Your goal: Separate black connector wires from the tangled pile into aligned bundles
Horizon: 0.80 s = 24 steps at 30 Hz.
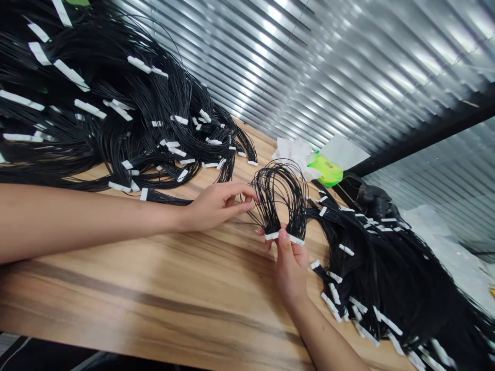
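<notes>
Black insulated wires (pixel 276 193), thin and glossy, rise in a tall, springy arch from a white plastic connector strip (pixel 285 238), whose long axis lies almost level across the view, dipping slightly to the right, while the arch points away from the person. This bundle hangs in the air just above the surface, between two larger heaps. The right hand (pixel 290 268) pinches the strip from below between thumb and fingers, and the left hand (pixel 218 206) comes in from the side with fingers curled, their tips against the arch's left flank; whether they grip any wire, I cannot tell. A large heap of tangled black wires (pixel 116 129) studded with white connectors spreads to the left, and a second heap (pixel 386 273) lies to the right. The surface (pixel 116 293) is wood-grain laminate streaked with dark brown. Beyond it sit crumpled white tissue (pixel 292 153), a green plastic bag (pixel 327 170) and a dark bag (pixel 373 198), against a ribbed silver metal wall (pixel 309 67).
</notes>
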Motion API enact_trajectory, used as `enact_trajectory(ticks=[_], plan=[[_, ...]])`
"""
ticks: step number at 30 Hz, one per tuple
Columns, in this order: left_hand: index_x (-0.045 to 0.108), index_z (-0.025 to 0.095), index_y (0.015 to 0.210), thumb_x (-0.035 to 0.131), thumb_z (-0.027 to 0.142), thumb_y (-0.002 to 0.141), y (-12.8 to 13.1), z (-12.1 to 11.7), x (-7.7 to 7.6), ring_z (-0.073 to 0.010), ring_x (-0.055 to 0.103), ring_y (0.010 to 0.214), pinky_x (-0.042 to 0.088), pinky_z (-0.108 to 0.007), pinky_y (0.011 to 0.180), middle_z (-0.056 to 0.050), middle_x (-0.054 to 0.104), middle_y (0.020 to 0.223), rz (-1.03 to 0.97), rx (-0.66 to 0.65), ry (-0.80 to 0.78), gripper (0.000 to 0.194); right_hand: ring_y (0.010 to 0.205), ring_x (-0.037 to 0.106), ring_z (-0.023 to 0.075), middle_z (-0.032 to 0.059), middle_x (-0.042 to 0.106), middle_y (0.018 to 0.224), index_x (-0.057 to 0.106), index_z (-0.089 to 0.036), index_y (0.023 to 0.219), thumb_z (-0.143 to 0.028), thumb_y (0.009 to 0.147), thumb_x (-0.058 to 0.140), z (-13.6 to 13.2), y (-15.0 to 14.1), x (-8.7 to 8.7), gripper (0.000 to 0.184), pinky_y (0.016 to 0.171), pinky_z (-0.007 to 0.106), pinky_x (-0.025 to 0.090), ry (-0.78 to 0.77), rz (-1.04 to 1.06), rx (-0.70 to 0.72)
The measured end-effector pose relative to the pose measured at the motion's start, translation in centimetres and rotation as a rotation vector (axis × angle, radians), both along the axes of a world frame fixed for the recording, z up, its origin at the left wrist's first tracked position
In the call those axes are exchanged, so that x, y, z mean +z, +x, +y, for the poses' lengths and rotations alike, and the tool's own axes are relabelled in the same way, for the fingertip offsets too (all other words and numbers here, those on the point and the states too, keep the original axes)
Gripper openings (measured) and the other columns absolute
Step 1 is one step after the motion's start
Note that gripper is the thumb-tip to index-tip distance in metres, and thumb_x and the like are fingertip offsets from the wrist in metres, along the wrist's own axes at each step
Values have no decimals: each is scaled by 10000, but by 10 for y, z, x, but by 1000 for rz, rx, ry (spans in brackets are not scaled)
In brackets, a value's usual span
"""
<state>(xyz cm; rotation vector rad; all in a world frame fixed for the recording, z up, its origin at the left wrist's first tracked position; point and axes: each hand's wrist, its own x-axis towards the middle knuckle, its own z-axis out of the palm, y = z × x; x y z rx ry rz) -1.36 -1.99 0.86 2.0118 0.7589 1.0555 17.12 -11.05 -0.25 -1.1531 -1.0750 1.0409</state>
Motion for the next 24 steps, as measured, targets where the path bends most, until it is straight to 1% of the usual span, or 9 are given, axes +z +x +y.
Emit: enact_trajectory(ticks=[3, 6, 9, 12, 14, 16, 18, 21, 24], plan=[[655, 196, 981, 575, 353, 886, -1, 1, 1, -72, 396, 539, 322, -208, 524, 33, 591, 734, 35, 41, 0, 199, 631, 611, 166, 16, 659, 662, 631, -182, 840, -429, 854, 607, 0, -1, 2, 248, 538, 262, 414, -25, -9, 40], [662, 186, 948, 537, 351, 906, -1, 6, 1, -94, 454, 607, 361, -225, 595, 18, 598, 742, 72, 89, 29, 211, 627, 606, 159, 8, 653, 667, 626, -189, 830, -430, 845, 620, -1, -3, 4, 242, 553, 264, 423, -35, 7, 43], [653, 170, 926, 497, 332, 925, -1, 11, -3, -131, 543, 763, 417, -259, 717, -13, 636, 847, 41, 105, 2, 225, 599, 610, 161, -6, 630, 631, 631, -198, 819, -455, 830, 631, -3, -4, 3, 257, 569, 281, 450, -50, 36, 69], [636, 170, 1006, 502, 320, 926, -1, 13, -5, -164, 578, 949, 435, -303, 870, -39, 650, 1003, -55, 78, -59, 217, 564, 611, 172, -7, 619, 591, 642, -202, 852, -483, 834, 614, -9, -2, 1, 283, 560, 303, 468, -105, 61, 194], [626, 171, 1045, 502, 307, 931, 0, 11, -4, -167, 579, 993, 430, -316, 917, -46, 649, 1048, -106, 30, -104, 216, 548, 608, 169, -14, 620, 585, 636, -218, 880, -477, 824, 631, -13, 1, -1, 265, 548, 299, 465, -133, 96, 258], [638, 170, 1019, 493, 306, 938, 0, 8, 0, -161, 585, 958, 440, -314, 898, -46, 659, 1031, -117, -27, -135, 214, 531, 603, 168, -21, 621, 581, 624, -233, 889, -474, 808, 653, -16, 4, -2, 256, 546, 303, 468, -159, 129, 303], [658, 169, 984, 492, 316, 939, 1, 6, 3, -151, 584, 895, 452, -304, 844, -43, 669, 991, -98, -65, -138, 226, 524, 603, 180, -23, 613, 560, 619, -240, 882, -493, 809, 644, -19, 6, 0, 264, 558, 326, 483, -190, 147, 371], [668, 160, 961, 508, 329, 928, 2, 6, 2, -145, 577, 835, 456, -285, 776, -45, 671, 917, -81, -62, -123, 235, 519, 610, 203, -22, 588, 517, 628, -247, 884, -532, 816, 614, -22, 6, 6, 293, 551, 352, 492, -207, 173, 472], [651, 154, 932, 540, 368, 904, 3, 9, -4, -145, 570, 811, 456, -267, 736, -49, 658, 889, -81, -52, -118, 243, 516, 613, 220, -17, 575, 500, 631, -255, 847, -574, 781, 628, -23, 3, 12, 326, 534, 365, 494, -213, 177, 469]])
